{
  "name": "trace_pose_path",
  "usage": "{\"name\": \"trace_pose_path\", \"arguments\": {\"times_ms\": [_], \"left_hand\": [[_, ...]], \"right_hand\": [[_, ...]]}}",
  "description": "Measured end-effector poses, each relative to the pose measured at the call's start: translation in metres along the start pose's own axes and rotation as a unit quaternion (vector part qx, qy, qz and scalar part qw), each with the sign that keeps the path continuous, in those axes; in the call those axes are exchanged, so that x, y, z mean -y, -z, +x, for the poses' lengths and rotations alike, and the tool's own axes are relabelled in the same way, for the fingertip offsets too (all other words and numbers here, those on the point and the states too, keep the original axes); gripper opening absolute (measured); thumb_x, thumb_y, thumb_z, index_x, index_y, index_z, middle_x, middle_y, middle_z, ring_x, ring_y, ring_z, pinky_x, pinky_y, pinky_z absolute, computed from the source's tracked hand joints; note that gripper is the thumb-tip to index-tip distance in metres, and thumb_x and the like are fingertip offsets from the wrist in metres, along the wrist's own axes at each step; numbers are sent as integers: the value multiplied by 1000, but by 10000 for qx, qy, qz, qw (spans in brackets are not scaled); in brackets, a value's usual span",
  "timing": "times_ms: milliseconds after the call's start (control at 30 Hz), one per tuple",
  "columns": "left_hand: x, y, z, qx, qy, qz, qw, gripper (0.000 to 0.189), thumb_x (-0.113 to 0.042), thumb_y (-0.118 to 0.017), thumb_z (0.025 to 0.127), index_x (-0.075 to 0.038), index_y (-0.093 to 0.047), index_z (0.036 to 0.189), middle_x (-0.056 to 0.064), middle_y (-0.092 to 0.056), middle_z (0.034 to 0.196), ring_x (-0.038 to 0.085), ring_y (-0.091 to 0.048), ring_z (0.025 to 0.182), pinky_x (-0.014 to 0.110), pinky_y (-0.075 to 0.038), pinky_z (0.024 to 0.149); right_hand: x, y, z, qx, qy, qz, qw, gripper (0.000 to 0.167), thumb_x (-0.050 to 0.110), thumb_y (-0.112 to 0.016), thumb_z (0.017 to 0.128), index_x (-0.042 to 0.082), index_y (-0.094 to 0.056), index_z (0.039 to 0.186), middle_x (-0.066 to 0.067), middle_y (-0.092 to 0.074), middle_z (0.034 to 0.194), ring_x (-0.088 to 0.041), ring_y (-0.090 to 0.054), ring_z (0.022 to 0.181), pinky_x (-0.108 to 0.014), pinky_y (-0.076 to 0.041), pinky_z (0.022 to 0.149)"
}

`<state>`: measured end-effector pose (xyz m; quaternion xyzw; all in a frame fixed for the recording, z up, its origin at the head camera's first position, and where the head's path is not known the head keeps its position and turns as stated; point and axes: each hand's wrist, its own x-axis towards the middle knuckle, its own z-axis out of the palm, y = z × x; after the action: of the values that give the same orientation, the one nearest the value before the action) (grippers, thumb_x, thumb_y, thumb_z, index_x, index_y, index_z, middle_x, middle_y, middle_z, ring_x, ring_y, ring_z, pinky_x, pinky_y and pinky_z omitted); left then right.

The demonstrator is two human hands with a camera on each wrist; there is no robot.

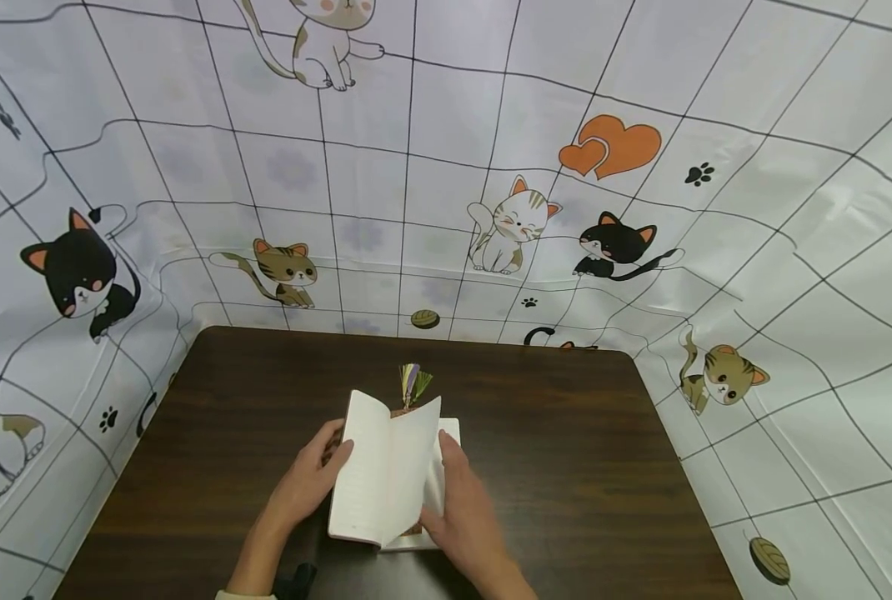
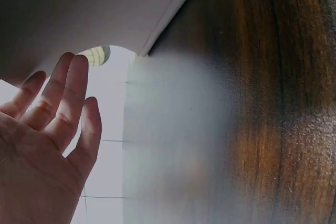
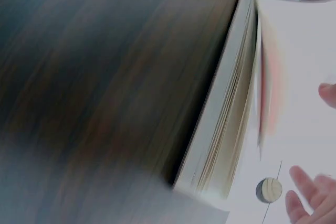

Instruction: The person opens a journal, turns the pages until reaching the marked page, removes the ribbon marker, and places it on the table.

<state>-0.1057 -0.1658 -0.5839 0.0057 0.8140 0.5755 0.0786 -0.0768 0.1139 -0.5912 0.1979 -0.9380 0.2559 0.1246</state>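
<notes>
A small book (image 1: 367,475) with pale pages lies open above the dark table, its left part tilted up. One curved page (image 1: 413,458) stands raised near the middle. Behind it, a brown bookmark (image 1: 413,530) shows at the bottom, and its purple, yellow and green tassel (image 1: 413,383) sticks out at the top. My left hand (image 1: 311,475) holds the book's left side, thumb at the front edge and fingers partly hidden behind. My right hand (image 1: 464,508) is at the right side, its thumb touching the raised page's lower edge. Its fingers look straight and loosely spread in the right wrist view.
The brown wooden table (image 1: 566,433) extends on both sides of the book. A white curtain (image 1: 363,183) with grid lines and cartoon cats surrounds the table's back and sides. A dark object (image 1: 296,581) sits beside the left forearm.
</notes>
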Motion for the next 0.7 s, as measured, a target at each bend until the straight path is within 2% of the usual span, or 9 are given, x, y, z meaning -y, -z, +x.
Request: {"name": "trace_pose_path", "arguments": {"times_ms": [100, 233, 367, 533, 700], "left_hand": [[1, 1, 0, -41, 63, 67, 9999, 51, -45, -53, 114, -16, -48, 156, 9, -66, 139, 20, -63, 120, 38, -53, 99], [2, 2, -2, -43, 105, 6, 9999, 44, -46, -53, 114, -15, -58, 145, 9, -69, 123, 18, -65, 104, 33, -54, 87], [2, 2, -3, -2, 55, -124, 9999, 39, -48, -52, 114, -17, -64, 135, 6, -69, 109, 17, -65, 92, 30, -54, 81], [2, 0, -3, 64, 75, -282, 9996, 42, -52, -52, 113, -17, -66, 131, 7, -70, 109, 18, -66, 91, 31, -54, 82], [2, -1, -2, 61, 36, -305, 9995, 39, -48, -57, 112, -14, -66, 129, 8, -69, 105, 18, -65, 89, 30, -55, 79]], "right_hand": [[14, -4, 2, 534, -149, 177, 9983, 112, 41, -91, 86, 24, -21, 173, 0, -59, 158, -26, -69, 122, -50, -56, 104], [31, -9, 4, 1086, -33, 503, 9928, 96, 42, -82, 95, 31, -26, 172, 9, -58, 159, -19, -68, 124, -51, -49, 113], [42, -14, 6, 1271, 235, 652, 9895, 82, 37, -76, 99, 33, -32, 169, 11, -58, 158, -11, -66, 129, -52, -46, 116], [49, -14, 6, 1546, 358, 687, 9849, 72, 38, -71, 103, 33, -37, 167, 11, -56, 161, -10, -61, 139, -51, -49, 115], [50, -13, 5, 1462, 625, 684, 9849, 63, 34, -68, 105, 28, -43, 163, 9, -57, 160, -13, -62, 138, -47, -52, 113]]}}
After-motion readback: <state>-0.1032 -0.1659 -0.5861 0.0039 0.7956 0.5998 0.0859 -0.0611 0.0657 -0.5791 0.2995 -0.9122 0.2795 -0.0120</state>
